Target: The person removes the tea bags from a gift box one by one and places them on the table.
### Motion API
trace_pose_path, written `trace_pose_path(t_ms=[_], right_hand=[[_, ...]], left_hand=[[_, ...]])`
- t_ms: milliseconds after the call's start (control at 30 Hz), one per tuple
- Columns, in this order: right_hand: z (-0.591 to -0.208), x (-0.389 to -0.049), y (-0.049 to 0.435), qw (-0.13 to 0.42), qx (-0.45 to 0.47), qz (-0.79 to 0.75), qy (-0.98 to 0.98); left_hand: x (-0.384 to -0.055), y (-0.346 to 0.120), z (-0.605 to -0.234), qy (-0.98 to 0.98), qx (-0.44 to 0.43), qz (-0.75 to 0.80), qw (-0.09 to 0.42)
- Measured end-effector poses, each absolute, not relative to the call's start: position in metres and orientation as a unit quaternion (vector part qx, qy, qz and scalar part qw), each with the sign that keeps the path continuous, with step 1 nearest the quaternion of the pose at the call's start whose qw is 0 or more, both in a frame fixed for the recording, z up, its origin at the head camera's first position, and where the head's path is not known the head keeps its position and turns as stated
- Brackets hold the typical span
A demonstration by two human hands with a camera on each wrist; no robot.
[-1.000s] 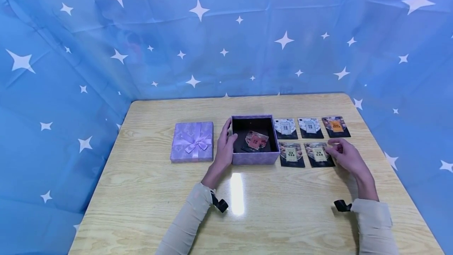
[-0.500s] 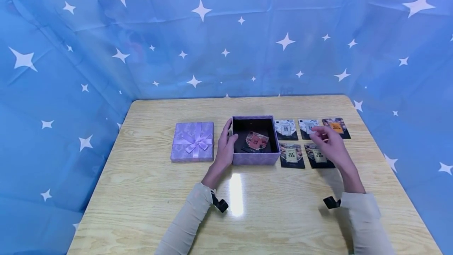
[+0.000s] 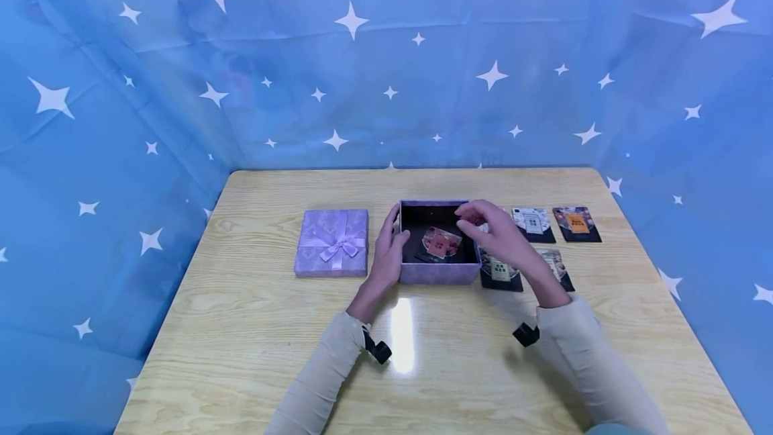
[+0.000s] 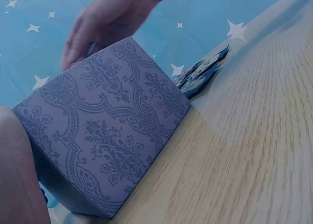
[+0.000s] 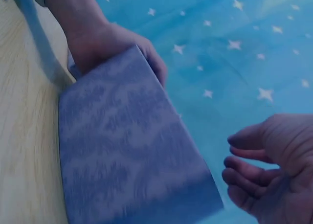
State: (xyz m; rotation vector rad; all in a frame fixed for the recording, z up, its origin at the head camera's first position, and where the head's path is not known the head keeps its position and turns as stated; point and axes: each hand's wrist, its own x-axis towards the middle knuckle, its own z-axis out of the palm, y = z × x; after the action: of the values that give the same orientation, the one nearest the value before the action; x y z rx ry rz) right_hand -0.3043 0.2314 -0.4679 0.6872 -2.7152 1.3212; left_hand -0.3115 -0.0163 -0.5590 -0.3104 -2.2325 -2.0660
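Note:
An open purple patterned gift box (image 3: 439, 274) stands on the table, with a reddish-labelled packet (image 3: 442, 244) lying in its black interior. My left hand (image 3: 384, 257) grips the box's left wall, thumb at the rim and fingers along the outside. Over the box's right rim hovers my right hand (image 3: 498, 237); in the right wrist view its fingers (image 5: 247, 177) are loosely bent, with a gap to the thumb and nothing seen between them. Beneath and beside that hand lie flat packets: a white-labelled packet (image 3: 534, 225), an orange-labelled packet (image 3: 577, 223) and a green-labelled packet (image 3: 501, 274).
Left of the box sits its purple lid (image 3: 332, 244) with a ribbon bow. Another green-labelled packet (image 3: 558, 268) is partly covered by the right forearm. The wooden table (image 3: 241, 327) ends at a blue star-patterned curtain (image 3: 386, 52) behind and at both sides.
My right hand has moved left from the near right packet, across the other packets, to the box's right rim. The packets stay on the table. My left hand keeps its hold on the box.

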Motion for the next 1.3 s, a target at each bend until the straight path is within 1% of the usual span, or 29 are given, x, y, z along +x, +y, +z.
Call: trace_pose_path(t_ms=[133,233,300,433,567,767,933,1300], right_hand=[[-0.469,-0.315,0.210,-0.027,0.255,0.408,-0.876],[-0.470,-0.321,0.198,-0.068,0.277,0.357,-0.889],[-0.471,-0.324,0.192,-0.081,0.288,0.316,-0.900],[-0.472,-0.327,0.184,-0.085,0.290,0.244,-0.921],[-0.473,-0.329,0.177,-0.089,0.297,0.139,-0.941],[-0.478,-0.330,0.169,-0.132,0.294,-0.006,-0.947],[-0.482,-0.330,0.164,-0.153,0.273,-0.060,-0.948],[-0.488,-0.332,0.157,-0.156,0.233,-0.120,-0.952]], left_hand=[[-0.311,-0.016,-0.559,-0.733,-0.096,-0.672,0.041],[-0.311,-0.016,-0.558,-0.734,-0.092,-0.672,0.036],[-0.311,-0.016,-0.557,-0.734,-0.092,-0.672,0.032],[-0.311,-0.016,-0.556,-0.737,-0.095,-0.668,0.029],[-0.311,-0.017,-0.557,-0.739,-0.101,-0.665,0.032],[-0.310,-0.017,-0.557,-0.737,-0.101,-0.667,0.036],[-0.309,-0.017,-0.557,-0.739,-0.095,-0.667,0.033],[-0.309,-0.016,-0.555,-0.739,-0.090,-0.667,0.028]])
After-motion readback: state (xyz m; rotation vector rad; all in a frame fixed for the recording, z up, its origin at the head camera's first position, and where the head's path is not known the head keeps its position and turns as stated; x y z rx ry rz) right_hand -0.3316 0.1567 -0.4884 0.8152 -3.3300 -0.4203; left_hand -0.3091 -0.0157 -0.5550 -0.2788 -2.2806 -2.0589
